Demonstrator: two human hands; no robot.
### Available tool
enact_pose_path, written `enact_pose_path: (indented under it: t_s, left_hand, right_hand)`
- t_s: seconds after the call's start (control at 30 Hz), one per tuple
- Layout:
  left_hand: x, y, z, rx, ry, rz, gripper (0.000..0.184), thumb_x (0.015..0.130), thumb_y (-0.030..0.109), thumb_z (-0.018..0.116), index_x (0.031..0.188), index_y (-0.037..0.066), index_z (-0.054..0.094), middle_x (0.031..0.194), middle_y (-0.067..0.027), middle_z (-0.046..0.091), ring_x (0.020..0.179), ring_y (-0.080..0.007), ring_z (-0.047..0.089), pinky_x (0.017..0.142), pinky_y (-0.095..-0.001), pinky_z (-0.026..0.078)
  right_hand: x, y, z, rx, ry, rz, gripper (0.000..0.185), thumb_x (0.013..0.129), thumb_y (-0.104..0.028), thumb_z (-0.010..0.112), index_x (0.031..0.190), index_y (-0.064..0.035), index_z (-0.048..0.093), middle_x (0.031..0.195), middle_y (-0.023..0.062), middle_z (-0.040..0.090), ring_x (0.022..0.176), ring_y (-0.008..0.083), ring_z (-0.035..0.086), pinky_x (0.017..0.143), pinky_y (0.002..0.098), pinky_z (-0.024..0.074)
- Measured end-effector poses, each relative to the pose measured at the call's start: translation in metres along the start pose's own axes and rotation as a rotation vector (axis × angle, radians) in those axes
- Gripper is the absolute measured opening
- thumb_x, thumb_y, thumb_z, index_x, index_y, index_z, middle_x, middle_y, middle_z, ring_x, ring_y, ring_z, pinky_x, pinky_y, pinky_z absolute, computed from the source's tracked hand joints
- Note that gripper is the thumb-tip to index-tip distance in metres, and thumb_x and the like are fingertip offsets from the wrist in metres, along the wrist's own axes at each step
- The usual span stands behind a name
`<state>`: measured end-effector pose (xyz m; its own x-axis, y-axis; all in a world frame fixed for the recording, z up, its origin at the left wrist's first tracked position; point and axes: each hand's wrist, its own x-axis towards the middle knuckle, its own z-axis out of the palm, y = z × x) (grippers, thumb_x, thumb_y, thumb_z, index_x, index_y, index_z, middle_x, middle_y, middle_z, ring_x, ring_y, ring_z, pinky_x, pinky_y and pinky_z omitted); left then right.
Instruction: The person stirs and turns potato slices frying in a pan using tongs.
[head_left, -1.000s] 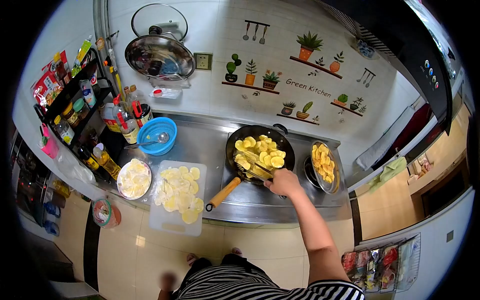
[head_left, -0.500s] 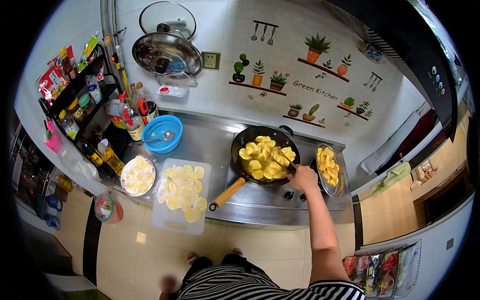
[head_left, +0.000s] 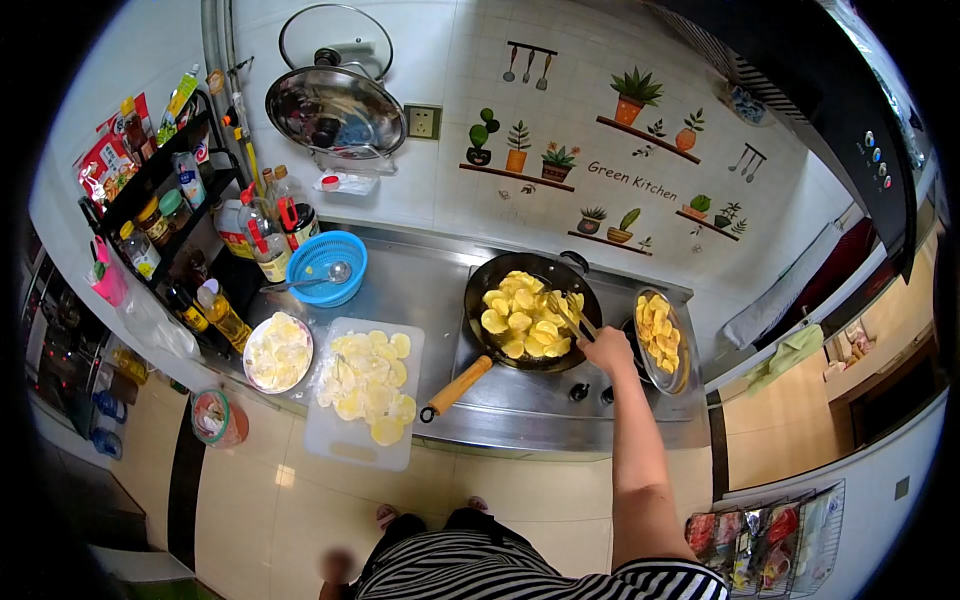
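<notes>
The right hand (head_left: 606, 351) grips the tongs (head_left: 585, 327), with their tips among the yellow slices (head_left: 518, 312) in the pan (head_left: 476, 318). The left hand (head_left: 337, 568) is low beside the body (head_left: 470, 568) and blurred; its grip cannot be determined. A plate (head_left: 684, 372) of golden slices (head_left: 658, 332) sits right of the pan. A cutting board (head_left: 350, 452) of pale slices (head_left: 368, 385) overhangs the tabletop's (head_left: 520, 427) front edge.

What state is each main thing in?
Black round wok: uncovered, holding yellow round slices.
White rectangular cutting board: pale slices spread on it.
Round white plate: heaped with pale slices.
Shiny oval plate: holding golden slices.
Blue round plastic basket: metal ladle inside.
Round glass lid: racked on wall.
Right hand: grip closed on slim utensil.
Left hand: lowered, blurred.
</notes>
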<state>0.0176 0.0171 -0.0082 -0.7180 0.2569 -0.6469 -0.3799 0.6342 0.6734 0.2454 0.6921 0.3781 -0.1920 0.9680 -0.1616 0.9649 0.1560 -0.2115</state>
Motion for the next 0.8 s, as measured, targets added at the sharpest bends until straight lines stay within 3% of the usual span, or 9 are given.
enact_pose_path:
  t_s: [0.07, 0.2, 0.3, 0.37, 0.43, 0.53, 0.73, 0.8]
  left_hand:
    - [-0.036, 0.057, 0.003, -0.174, 0.014, -0.302, 0.021, 0.082, 0.015, 0.055, 0.092, -0.004, 0.059, 0.075, -0.0143, 0.063, 0.062, -0.0225, 0.059, 0.050, -0.0331, 0.047]
    - [0.004, -0.021, 0.000, 0.063, 0.087, 0.122, 0.021, 0.082, 0.015, 0.056, 0.091, -0.004, 0.060, 0.075, -0.0155, 0.064, 0.065, -0.0239, 0.061, 0.053, -0.0351, 0.050]
    - [-0.002, -0.024, -0.003, 0.190, 0.095, 0.222, 0.022, 0.081, 0.015, 0.057, 0.090, -0.004, 0.061, 0.075, -0.0163, 0.065, 0.067, -0.0248, 0.063, 0.056, -0.0362, 0.051]
    - [-0.014, -0.001, -0.012, 0.188, -0.055, 0.128, 0.022, 0.080, 0.015, 0.058, 0.088, -0.006, 0.061, 0.075, -0.0174, 0.065, 0.068, -0.0261, 0.064, 0.056, -0.0365, 0.052]
    - [-0.008, -0.007, -0.005, 0.084, 0.023, 0.107, 0.022, 0.080, 0.014, 0.057, 0.088, -0.006, 0.060, 0.072, -0.0166, 0.064, 0.064, -0.0248, 0.062, 0.055, -0.0353, 0.051]
    - [0.006, -0.021, 0.005, 0.018, 0.172, 0.240, 0.020, 0.080, 0.013, 0.056, 0.086, -0.006, 0.059, 0.068, -0.0154, 0.062, 0.059, -0.0229, 0.060, 0.052, -0.0336, 0.050]
    - [0.004, -0.027, 0.004, -0.017, 0.068, 0.177, 0.018, 0.080, 0.012, 0.056, 0.085, -0.005, 0.058, 0.064, -0.0130, 0.059, 0.055, -0.0194, 0.056, 0.049, -0.0313, 0.047]
    - [-0.008, -0.016, 0.000, 0.011, 0.039, 0.039, 0.018, 0.080, 0.011, 0.055, 0.085, -0.006, 0.059, 0.065, -0.0131, 0.060, 0.057, -0.0200, 0.057, 0.052, -0.0324, 0.047]
  right_hand:
    - [-0.003, -0.009, -0.003, -0.010, -0.047, 0.004, 0.046, 0.075, -0.039, 0.066, 0.101, -0.0007, 0.065, 0.100, 0.0218, 0.064, 0.097, 0.0356, 0.061, 0.084, 0.0419, 0.0495]
    - [-0.011, -0.014, -0.003, -0.038, -0.001, -0.037, 0.044, 0.076, -0.037, 0.065, 0.103, -0.0019, 0.065, 0.100, 0.0218, 0.064, 0.096, 0.0355, 0.061, 0.083, 0.0425, 0.0497]
    - [-0.020, -0.020, 0.000, 0.009, 0.106, -0.166, 0.038, 0.077, -0.034, 0.064, 0.101, -0.0051, 0.066, 0.094, 0.0212, 0.065, 0.091, 0.0355, 0.063, 0.080, 0.0435, 0.0501]
    - [-0.017, -0.030, 0.007, -0.062, 0.089, -0.177, 0.036, 0.077, -0.033, 0.064, 0.100, -0.0064, 0.066, 0.094, 0.0210, 0.065, 0.091, 0.0359, 0.062, 0.080, 0.0439, 0.0502]
    - [-0.022, -0.042, 0.006, -0.065, 0.053, -0.173, 0.035, 0.077, -0.033, 0.064, 0.098, -0.0048, 0.066, 0.094, 0.0206, 0.065, 0.092, 0.0360, 0.062, 0.079, 0.0440, 0.0504]
    - [-0.021, -0.049, 0.010, -0.111, 0.051, -0.152, 0.033, 0.076, -0.030, 0.063, 0.095, -0.0033, 0.067, 0.094, 0.0201, 0.065, 0.092, 0.0361, 0.063, 0.079, 0.0435, 0.0508]
    - [-0.016, -0.034, 0.010, -0.186, 0.095, -0.076, 0.032, 0.076, -0.028, 0.063, 0.097, -0.0038, 0.065, 0.096, 0.0189, 0.065, 0.092, 0.0338, 0.064, 0.079, 0.0412, 0.0518]
    - [-0.014, -0.031, 0.013, -0.197, 0.123, -0.059, 0.033, 0.077, -0.030, 0.063, 0.098, -0.0037, 0.064, 0.095, 0.0191, 0.065, 0.091, 0.0340, 0.064, 0.078, 0.0413, 0.0519]
